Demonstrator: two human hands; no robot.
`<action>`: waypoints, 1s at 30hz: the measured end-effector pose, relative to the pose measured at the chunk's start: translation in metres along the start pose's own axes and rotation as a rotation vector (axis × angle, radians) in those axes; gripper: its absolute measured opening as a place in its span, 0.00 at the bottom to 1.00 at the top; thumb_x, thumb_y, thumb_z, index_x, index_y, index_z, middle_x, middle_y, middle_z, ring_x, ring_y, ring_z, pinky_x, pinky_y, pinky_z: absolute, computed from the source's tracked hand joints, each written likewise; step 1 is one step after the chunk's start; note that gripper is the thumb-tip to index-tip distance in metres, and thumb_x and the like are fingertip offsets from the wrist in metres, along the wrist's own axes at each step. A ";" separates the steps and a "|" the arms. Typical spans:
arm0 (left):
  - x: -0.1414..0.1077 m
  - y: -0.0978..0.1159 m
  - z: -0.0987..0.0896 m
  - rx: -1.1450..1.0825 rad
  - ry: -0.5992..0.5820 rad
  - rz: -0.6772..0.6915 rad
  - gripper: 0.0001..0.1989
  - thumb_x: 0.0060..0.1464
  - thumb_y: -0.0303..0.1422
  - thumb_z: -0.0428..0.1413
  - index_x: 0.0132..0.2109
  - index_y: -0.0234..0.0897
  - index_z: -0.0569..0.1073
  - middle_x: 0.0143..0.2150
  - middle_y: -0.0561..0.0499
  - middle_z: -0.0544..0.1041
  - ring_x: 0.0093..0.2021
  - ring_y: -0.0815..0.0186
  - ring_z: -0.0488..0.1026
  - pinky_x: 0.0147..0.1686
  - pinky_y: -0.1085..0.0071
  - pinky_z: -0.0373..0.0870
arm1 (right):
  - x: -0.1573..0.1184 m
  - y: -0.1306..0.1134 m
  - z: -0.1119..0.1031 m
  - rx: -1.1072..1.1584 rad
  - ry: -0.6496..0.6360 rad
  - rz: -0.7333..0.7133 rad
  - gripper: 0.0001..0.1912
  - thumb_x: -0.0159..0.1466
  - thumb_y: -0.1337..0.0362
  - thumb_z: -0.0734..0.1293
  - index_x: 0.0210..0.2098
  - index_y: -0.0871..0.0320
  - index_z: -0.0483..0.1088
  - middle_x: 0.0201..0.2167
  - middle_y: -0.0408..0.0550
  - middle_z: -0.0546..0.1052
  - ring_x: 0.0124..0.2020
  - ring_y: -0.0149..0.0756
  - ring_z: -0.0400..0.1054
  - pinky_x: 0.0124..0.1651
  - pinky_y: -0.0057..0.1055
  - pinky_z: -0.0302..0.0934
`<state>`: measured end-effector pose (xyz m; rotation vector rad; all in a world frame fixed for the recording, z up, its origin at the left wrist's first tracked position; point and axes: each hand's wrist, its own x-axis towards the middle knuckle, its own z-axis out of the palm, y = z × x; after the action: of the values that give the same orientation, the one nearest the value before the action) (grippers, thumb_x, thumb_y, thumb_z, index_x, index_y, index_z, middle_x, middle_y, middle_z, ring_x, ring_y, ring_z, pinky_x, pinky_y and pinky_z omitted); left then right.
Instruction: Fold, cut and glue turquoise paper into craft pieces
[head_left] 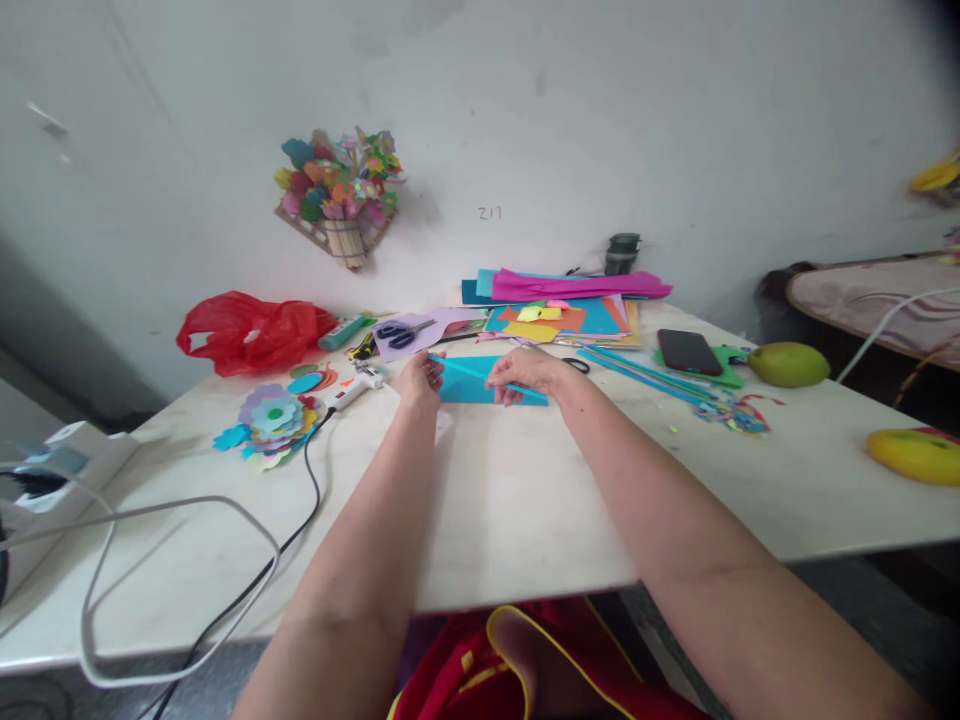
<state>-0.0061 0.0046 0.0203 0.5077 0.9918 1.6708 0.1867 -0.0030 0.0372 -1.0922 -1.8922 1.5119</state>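
A blue sheet (466,388), of paper or thin foam, lies on the table under my hands. Above it runs a narrow blue strip (463,368), slanting down to the right. My left hand (422,380) is closed at the strip's upper left end. With fingers pinched together, my right hand (523,371) grips the strip further along, and its other end sticks out past my fingers. Dark-handled scissors (403,333) rest on a lilac sheet beyond my left hand. Beside that hand is a white glue gun (352,390) with a black cord.
Left are stacked paper flowers (274,413), a red plastic bag (251,332), a power strip (71,465) and looped cables. Coloured sheets (592,318) lie at the back. On the right are blue strips (637,368), a phone (688,352), and a green mango (789,364).
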 end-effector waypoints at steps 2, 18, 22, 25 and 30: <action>-0.001 -0.001 0.000 -0.005 -0.022 -0.005 0.08 0.50 0.35 0.53 0.29 0.35 0.65 0.27 0.52 0.76 0.17 0.76 0.67 0.15 0.80 0.57 | -0.001 0.000 0.000 0.004 0.023 -0.011 0.12 0.49 0.59 0.73 0.24 0.62 0.71 0.18 0.48 0.76 0.18 0.30 0.68 0.18 0.22 0.59; -0.010 -0.014 0.008 0.157 -0.201 0.009 0.11 0.43 0.35 0.62 0.30 0.33 0.70 0.24 0.52 0.75 0.21 0.73 0.71 0.18 0.80 0.62 | -0.007 0.008 -0.017 -0.051 0.076 0.061 0.16 0.45 0.58 0.75 0.23 0.63 0.70 0.21 0.49 0.77 0.19 0.30 0.69 0.17 0.21 0.61; -0.009 -0.016 0.007 0.144 -0.222 0.010 0.12 0.43 0.36 0.62 0.31 0.33 0.70 0.22 0.53 0.74 0.20 0.73 0.71 0.19 0.79 0.63 | -0.007 0.014 -0.025 -0.114 0.121 0.069 0.16 0.43 0.58 0.76 0.21 0.63 0.70 0.19 0.48 0.75 0.19 0.29 0.69 0.19 0.22 0.62; -0.010 -0.019 0.007 0.136 -0.272 -0.014 0.11 0.43 0.34 0.62 0.32 0.32 0.71 0.22 0.51 0.74 0.23 0.70 0.73 0.22 0.78 0.67 | -0.008 0.014 -0.027 -0.130 0.176 0.055 0.14 0.44 0.59 0.75 0.20 0.62 0.70 0.17 0.46 0.74 0.17 0.28 0.67 0.19 0.22 0.61; -0.011 -0.025 0.007 0.178 -0.359 -0.036 0.08 0.45 0.31 0.61 0.30 0.30 0.70 0.26 0.49 0.76 0.26 0.69 0.75 0.27 0.76 0.71 | -0.006 0.011 -0.022 -0.114 0.200 0.012 0.13 0.46 0.60 0.74 0.20 0.63 0.70 0.17 0.45 0.74 0.17 0.27 0.67 0.20 0.22 0.61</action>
<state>0.0170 -0.0015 0.0057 0.8698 0.8794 1.4024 0.2102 0.0053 0.0332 -1.2576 -1.8536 1.2629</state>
